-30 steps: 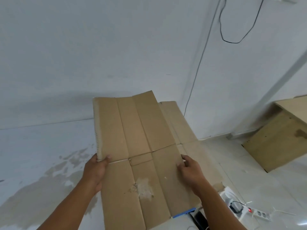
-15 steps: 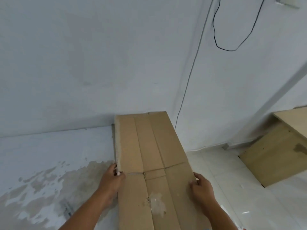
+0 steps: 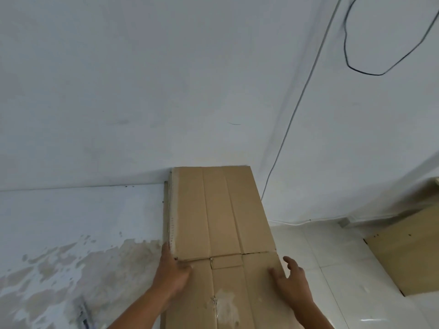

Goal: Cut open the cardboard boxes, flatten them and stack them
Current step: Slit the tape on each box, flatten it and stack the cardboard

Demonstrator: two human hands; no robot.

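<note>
The flattened cardboard box [image 3: 221,214] lies flat, creased face up, in the room corner with its far end against the white wall [image 3: 142,91], and it sits on top of another cardboard sheet [image 3: 165,210] whose edge shows along its left side. The left hand [image 3: 173,274] lies with straight fingers against the box's left edge and its thumb on the top face; the right hand [image 3: 291,279] is spread wide at the right edge, thumb on the top face. A wooden panel [image 3: 408,252] leans at the far right beside the tiled floor [image 3: 332,257].
</note>
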